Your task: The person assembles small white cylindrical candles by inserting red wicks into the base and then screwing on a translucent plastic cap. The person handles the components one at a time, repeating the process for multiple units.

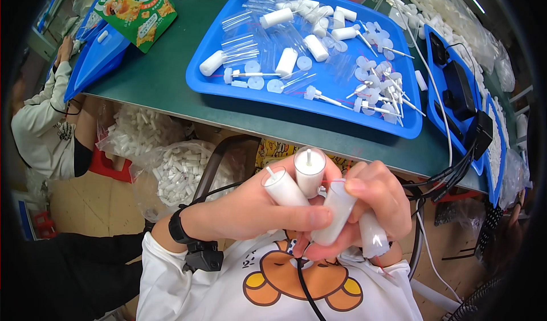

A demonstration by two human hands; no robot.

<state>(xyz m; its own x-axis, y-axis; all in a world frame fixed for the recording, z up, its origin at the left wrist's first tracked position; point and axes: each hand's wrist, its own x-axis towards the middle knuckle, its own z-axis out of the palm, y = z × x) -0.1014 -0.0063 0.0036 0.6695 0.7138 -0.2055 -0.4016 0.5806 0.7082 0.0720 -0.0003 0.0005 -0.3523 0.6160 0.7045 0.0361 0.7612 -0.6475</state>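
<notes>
My left hand (pixel 256 207) is closed around two white plastic tubes (pixel 296 178) that stand upright, each with a thin white stick in its open top. My right hand (pixel 373 204) grips a third white tube (pixel 336 210) and presses it against the left hand's thumb. Another clear-wrapped tube (pixel 373 235) pokes out under the right palm. Both hands are held close to my chest, below the green table's (pixel 159 87) front edge.
A big blue tray (pixel 216 82) on the table holds several white tubes, clear sleeves, discs and sticks. Smaller blue trays lie at left (pixel 94 64) and right (pixel 456 127), with black cables (pixel 450 173) hanging. Bags of white parts (pixel 171 173) sit on the floor beside a seated person (pixel 43 121).
</notes>
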